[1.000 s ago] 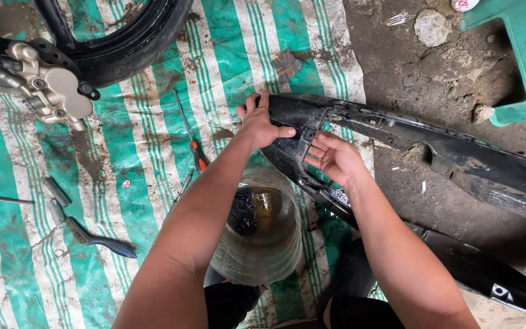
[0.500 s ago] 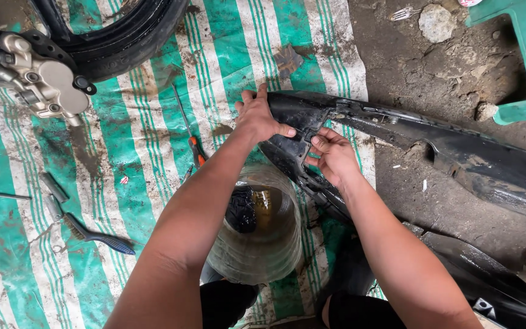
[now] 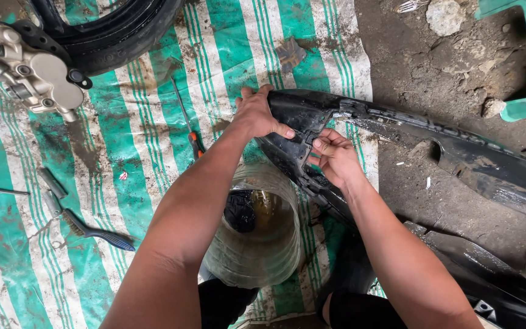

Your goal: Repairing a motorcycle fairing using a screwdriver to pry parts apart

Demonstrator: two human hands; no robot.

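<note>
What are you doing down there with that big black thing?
A person has both hands on a black plastic panel lying on a striped tarp and dirt. The left hand presses on its end, and the right hand pinches its edge. Just below sits a clear tub of murky liquid. A screwdriver and brush lie nearby.

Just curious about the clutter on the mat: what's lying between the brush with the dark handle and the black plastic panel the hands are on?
In the head view, a clear plastic tub with a dark rag inside.
</note>
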